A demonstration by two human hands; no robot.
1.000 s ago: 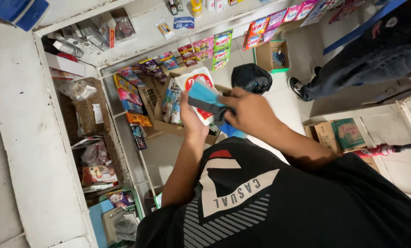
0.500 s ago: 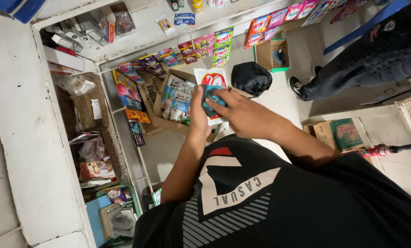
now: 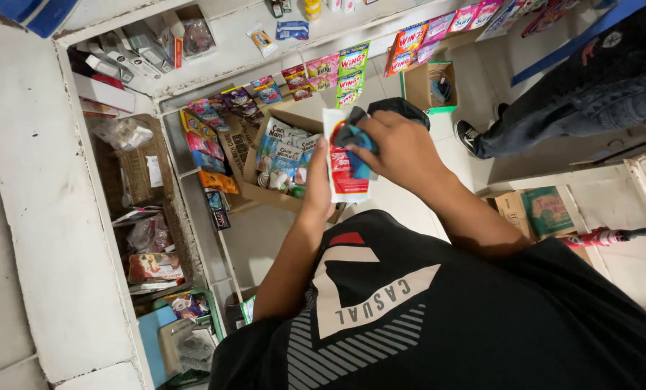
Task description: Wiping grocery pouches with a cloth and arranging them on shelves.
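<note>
My left hand holds a white and red packet upright above an open cardboard box. My right hand grips a blue cloth and presses it flat against the face of the packet. The box below holds several blue and white packets. Both forearms reach out from my black shirt toward the shelf front.
White shelving on the left holds bags, boxes and packets. Strips of colourful sachets hang along the shelf edge. A small green-rimmed cardboard box sits on the floor. Another person's legs in jeans stand at the upper right.
The white and red packet has come up in front of the box and turned its face toward me. My right hand with the blue cloth has moved onto the packet's face.
</note>
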